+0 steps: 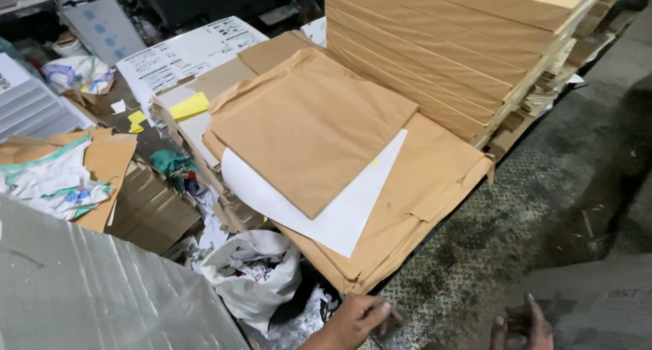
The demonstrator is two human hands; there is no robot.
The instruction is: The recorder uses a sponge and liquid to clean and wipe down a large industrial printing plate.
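My left hand (354, 321) is at the bottom edge, fingers loosely curled and holding nothing, just below the near corner of a low stack of brown paper-wrapped sheets (414, 194). My right hand (521, 324) hangs open over the dark patterned floor (475, 255), fingers apart and empty. On the low stack lies a white sheet (339, 217) with a flat brown-wrapped pack (305, 126) on top of it.
A tall pile of brown-wrapped packs (441, 44) on a pallet stands behind. A white bag of scraps (255, 275) sits by the stack's near corner. Cardboard pieces (146, 211), printed sheets (183, 54) and a grey metal panel (88, 289) fill the left side.
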